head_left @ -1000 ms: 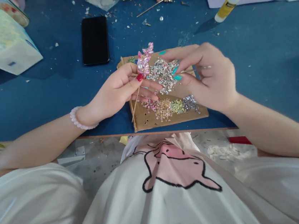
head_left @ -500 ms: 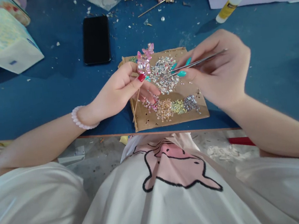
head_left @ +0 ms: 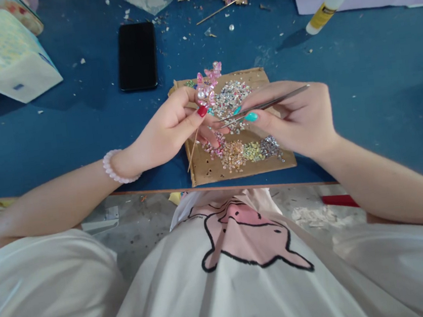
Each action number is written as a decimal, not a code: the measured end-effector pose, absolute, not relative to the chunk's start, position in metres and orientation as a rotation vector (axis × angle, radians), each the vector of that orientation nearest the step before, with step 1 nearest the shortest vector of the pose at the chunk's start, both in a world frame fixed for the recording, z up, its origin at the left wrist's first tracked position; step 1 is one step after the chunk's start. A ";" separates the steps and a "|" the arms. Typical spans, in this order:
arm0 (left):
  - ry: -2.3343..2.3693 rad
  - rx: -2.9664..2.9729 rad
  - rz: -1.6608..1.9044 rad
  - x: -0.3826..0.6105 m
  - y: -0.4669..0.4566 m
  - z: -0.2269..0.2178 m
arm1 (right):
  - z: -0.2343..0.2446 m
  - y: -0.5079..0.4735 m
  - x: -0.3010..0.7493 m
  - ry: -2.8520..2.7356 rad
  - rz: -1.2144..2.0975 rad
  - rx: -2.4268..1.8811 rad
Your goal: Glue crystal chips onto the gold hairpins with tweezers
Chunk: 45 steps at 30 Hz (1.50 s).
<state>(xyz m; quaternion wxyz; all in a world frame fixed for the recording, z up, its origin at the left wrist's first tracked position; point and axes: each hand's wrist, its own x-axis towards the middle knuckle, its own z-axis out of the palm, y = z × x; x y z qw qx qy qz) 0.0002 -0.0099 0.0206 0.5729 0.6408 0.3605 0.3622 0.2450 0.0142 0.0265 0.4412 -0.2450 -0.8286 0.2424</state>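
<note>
A cardboard sheet (head_left: 202, 173) lies mid-frame. The right hand (head_left: 294, 118), centre right, and left hand (head_left: 169, 122), centre left, both pinch closed: the former on metal tweezers (head_left: 277, 101), the latter on a pink ornament (head_left: 206, 85) just above centre.

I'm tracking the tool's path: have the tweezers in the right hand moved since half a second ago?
Yes. Against the cardboard, the tips of the tweezers have shifted left and slightly down the picture, nearer the left hand.
</note>
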 end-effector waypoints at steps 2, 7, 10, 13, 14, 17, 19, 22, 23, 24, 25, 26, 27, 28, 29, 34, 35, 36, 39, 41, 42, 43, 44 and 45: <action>0.863 1.512 0.852 0.001 -0.010 0.022 | 0.027 0.013 0.245 -2.062 0.603 -0.588; 0.876 1.569 0.843 0.002 -0.013 0.024 | 0.029 0.005 0.246 -2.039 0.594 -0.569; 0.912 1.597 0.830 0.002 -0.015 0.027 | 0.028 0.003 0.246 -2.040 0.493 -0.519; 0.925 1.619 0.783 0.002 -0.015 0.029 | 0.026 0.005 0.246 -2.065 0.344 -0.382; 0.930 1.624 0.767 0.002 -0.015 0.029 | 0.025 0.006 0.246 -2.082 0.287 -0.329; 0.893 1.633 0.761 0.002 -0.013 0.026 | 0.024 0.008 0.246 -2.118 0.108 -0.258; 0.815 1.637 0.784 0.002 -0.012 0.023 | 0.024 0.009 0.248 -2.156 0.014 -0.247; 0.760 1.630 0.798 0.002 -0.011 0.020 | 0.025 0.008 0.250 -2.247 -0.065 -0.273; 0.767 1.622 0.794 0.002 -0.011 0.020 | 0.025 0.008 0.251 -2.286 -0.071 -0.323; 0.771 1.612 0.792 0.001 -0.010 0.020 | 0.025 0.008 0.252 -2.322 -0.070 -0.386; 0.767 1.605 0.791 0.001 -0.010 0.019 | 0.024 0.007 0.252 -2.348 -0.065 -0.444; 0.761 1.598 0.789 0.000 -0.010 0.019 | 0.024 0.007 0.252 -2.358 -0.067 -0.475; 0.758 1.589 0.787 0.000 -0.010 0.019 | 0.023 0.007 0.252 -2.344 -0.078 -0.473; 0.757 1.581 0.787 -0.001 -0.010 0.019 | 0.023 0.007 0.251 -2.308 -0.090 -0.437; 0.766 1.571 0.787 -0.001 -0.010 0.019 | 0.022 0.007 0.250 -2.264 -0.098 -0.386; 0.763 1.543 0.818 -0.002 -0.011 0.019 | 0.025 0.009 0.246 -2.189 -0.133 -0.223; 0.757 1.540 0.821 -0.002 -0.011 0.019 | 0.025 0.010 0.245 -2.204 -0.149 -0.223; 0.749 1.541 0.827 -0.002 -0.012 0.019 | 0.025 0.010 0.245 -2.218 -0.158 -0.226; 0.763 1.550 0.824 -0.001 -0.012 0.020 | 0.025 0.008 0.245 -2.206 -0.150 -0.236; 0.760 1.551 0.836 -0.001 -0.011 0.019 | 0.025 0.006 0.245 -2.206 -0.104 -0.278; 0.756 1.554 0.841 -0.001 -0.011 0.019 | 0.025 0.005 0.245 -2.221 -0.071 -0.307; 0.743 1.561 0.851 -0.001 -0.011 0.019 | 0.026 0.004 0.246 -2.245 -0.035 -0.336; 0.722 1.573 0.865 -0.001 -0.011 0.018 | 0.026 0.003 0.246 -2.269 0.004 -0.358; 0.708 1.586 0.872 -0.001 -0.011 0.018 | 0.027 0.002 0.246 -2.289 0.037 -0.372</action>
